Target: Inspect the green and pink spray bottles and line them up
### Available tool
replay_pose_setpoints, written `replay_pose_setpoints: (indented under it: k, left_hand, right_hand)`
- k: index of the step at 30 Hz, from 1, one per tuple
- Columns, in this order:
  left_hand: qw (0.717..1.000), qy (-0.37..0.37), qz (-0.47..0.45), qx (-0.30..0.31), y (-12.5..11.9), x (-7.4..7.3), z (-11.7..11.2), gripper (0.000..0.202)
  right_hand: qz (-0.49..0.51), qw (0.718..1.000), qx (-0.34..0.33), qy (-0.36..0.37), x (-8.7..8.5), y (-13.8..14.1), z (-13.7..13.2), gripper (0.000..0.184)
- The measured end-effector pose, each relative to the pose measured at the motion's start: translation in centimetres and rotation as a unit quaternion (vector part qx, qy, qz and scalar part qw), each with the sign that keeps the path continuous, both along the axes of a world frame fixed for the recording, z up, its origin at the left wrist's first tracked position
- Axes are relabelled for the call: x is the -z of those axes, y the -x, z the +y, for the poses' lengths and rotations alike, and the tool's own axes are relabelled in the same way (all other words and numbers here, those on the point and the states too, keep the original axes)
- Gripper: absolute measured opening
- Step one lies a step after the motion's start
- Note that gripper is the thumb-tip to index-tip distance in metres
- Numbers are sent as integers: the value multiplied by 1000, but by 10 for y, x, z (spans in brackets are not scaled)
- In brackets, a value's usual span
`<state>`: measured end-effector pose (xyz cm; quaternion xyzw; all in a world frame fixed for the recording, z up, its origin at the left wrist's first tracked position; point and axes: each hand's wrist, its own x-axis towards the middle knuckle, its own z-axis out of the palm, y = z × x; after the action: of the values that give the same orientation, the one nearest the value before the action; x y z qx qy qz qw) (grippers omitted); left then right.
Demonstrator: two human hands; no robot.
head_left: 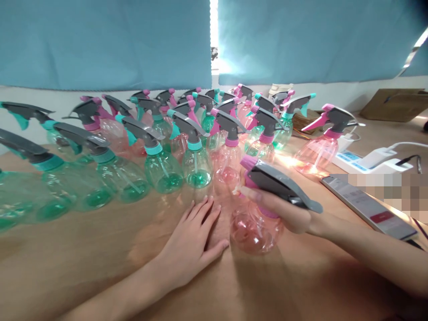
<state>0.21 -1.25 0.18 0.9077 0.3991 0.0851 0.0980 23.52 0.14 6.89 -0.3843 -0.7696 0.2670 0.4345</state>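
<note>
My right hand (284, 211) is wrapped round the neck of a clear pink spray bottle (256, 229) with a grey trigger head (284, 185) and pink collar, standing on the wooden table (100, 267). My left hand (194, 243) lies flat on the table just left of that bottle, fingers stretched out and together, holding nothing. Behind both hands stand several spray bottles, green ones (197, 167) with teal collars and pink ones (229, 162) with pink collars, in rows across the table.
A phone (368, 205) lies on the table to the right, beside a white power strip (364, 160) with cables. A cardboard box (396, 104) sits at the far right. Blue curtains (107, 44) hang behind the table.
</note>
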Motion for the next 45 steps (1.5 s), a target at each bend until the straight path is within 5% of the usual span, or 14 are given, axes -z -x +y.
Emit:
replay_pose_setpoints:
  k: [10, 19, 25, 30, 36, 39, 45]
  left_hand:
    - [1000, 18, -10, -6, -2, -5, -2, 57]
    - [1000, -12, 5, 0, -1, 2, 1, 57]
    - [999, -40, 4, -9, -8, -1, -3, 51]
    - [999, -42, -6, 9, -27, 0, -11, 40]
    - [998, -41, -6, 45, -60, -1, -13, 47]
    - [997, -41, -14, 64, -78, -2, -10, 43]
    - [995, -41, -34, 82, -106, -1, 6, 41]
  right_hand:
    - [59, 994, -74, 58, -10, 20, -6, 33]
    - [38, 996, -33, 68, -3, 9, -17, 28]
    - [5, 999, 49, -12, 14, 1, -34, 30]
    - [-32, 995, 94, -9, 23, -20, -48, 20]
    - [-80, 977, 196, -12, 12, -68, -49, 30]
    - [-93, 957, 274, 0, 10, -95, -35, 38]
    - [-91, 946, 311, -5, 12, -125, 14, 41]
